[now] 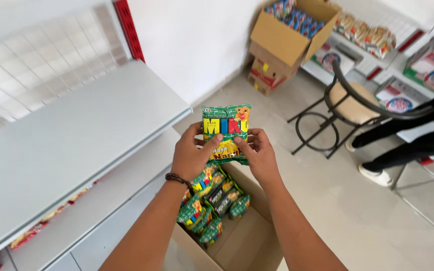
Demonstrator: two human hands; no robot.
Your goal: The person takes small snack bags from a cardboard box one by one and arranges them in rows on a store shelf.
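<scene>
A green and yellow snack packet [226,128] is held upright in front of me by both hands. My left hand [193,154] grips its left edge with the thumb across the front. My right hand [258,153] grips its right edge the same way. Below my hands stands an open cardboard box [247,241] on the floor, holding several more green snack packets [211,200]. A dark braided band sits on my left wrist.
A grey metal shelf [76,145] runs along the left, with a lower shelf [101,200] bearing a few packets at its left end. Ahead stand stacked cardboard boxes [282,40], a round stool [350,105], stocked shelves, and another person's legs [408,145] at right.
</scene>
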